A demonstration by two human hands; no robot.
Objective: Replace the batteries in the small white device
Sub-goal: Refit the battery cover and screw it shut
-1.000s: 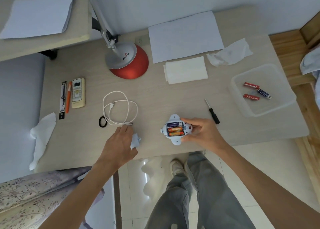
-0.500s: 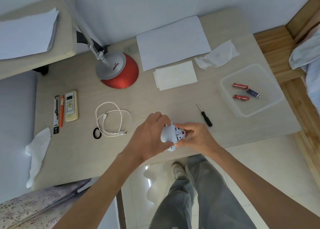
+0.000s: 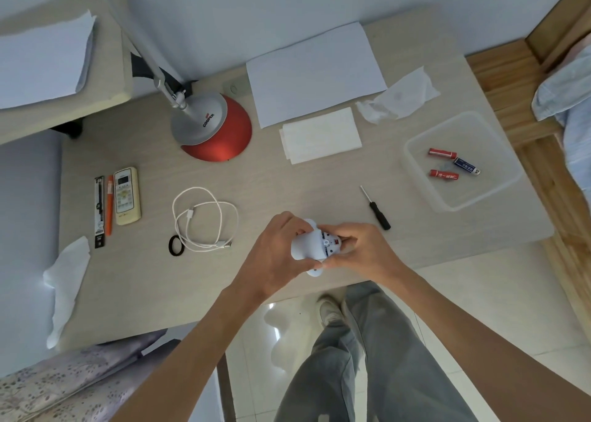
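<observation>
The small white device [image 3: 315, 246] sits at the desk's front edge, held between both hands. My left hand [image 3: 275, 255] presses a white battery cover [image 3: 305, 246] over most of the compartment; only a strip with a red battery end shows at the right. My right hand [image 3: 359, 250] grips the device's right side with fingertips at the cover's edge. Three loose batteries, two red [image 3: 443, 153] [image 3: 444, 175] and one blue [image 3: 467, 166], lie in a clear plastic tray [image 3: 415, 146] at the right. A small black screwdriver [image 3: 375, 208] lies on the desk just right of my hands.
A coiled white cable [image 3: 204, 218] and black ring [image 3: 175, 246] lie left of my hands. Farther left are a remote [image 3: 127, 195], pens and a tissue [image 3: 65, 281]. A red lamp base [image 3: 214, 130], paper sheets [image 3: 315, 73] and tissues occupy the back.
My left hand picked up the white cover from the desk's front edge and brought it onto the device, hiding the batteries. The view shifted slightly.
</observation>
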